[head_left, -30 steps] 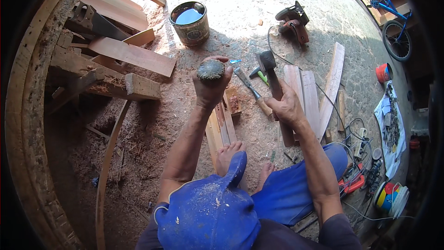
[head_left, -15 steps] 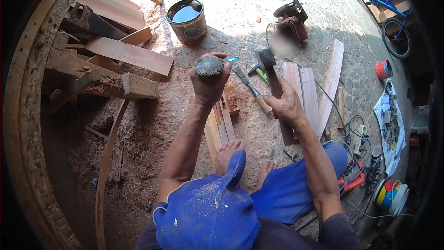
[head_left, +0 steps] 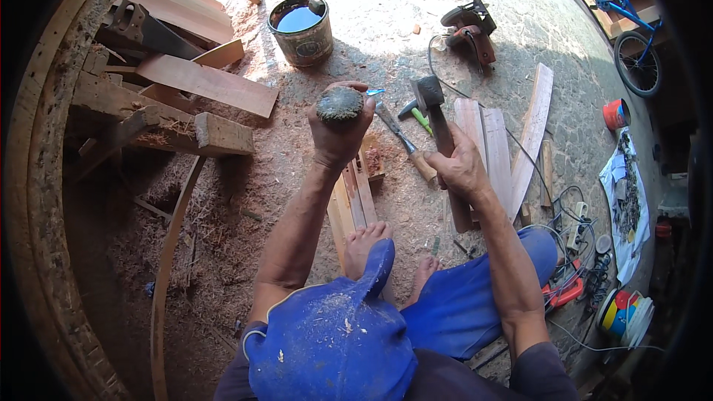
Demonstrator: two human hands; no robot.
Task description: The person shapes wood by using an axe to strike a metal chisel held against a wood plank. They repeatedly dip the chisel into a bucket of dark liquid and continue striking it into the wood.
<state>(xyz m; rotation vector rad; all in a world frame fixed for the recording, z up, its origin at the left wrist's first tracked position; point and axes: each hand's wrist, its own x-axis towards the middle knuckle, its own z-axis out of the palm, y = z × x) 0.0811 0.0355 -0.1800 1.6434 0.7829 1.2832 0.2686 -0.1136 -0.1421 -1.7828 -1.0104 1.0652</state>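
Note:
My left hand is wrapped around an upright tool whose round, frayed grey end faces up. Its lower part is hidden under the hand, so its kind does not show. In my right hand is a hammer, gripped by its wooden handle, with the dark metal head raised and apart from the frayed end. Below and ahead, wooden strips lie on the ground in front of my bare foot. Between my hands rests a chisel with a wooden handle, beside a green-handled tool.
Ahead stands a bucket of dark liquid. A circular saw sits at far right, its cord trailing past planks. At left are a timber frame and a handsaw. A power strip and cables lie to the right.
The hammer and both hands have barely shifted, keeping the same grips. The view has tilted very slightly.

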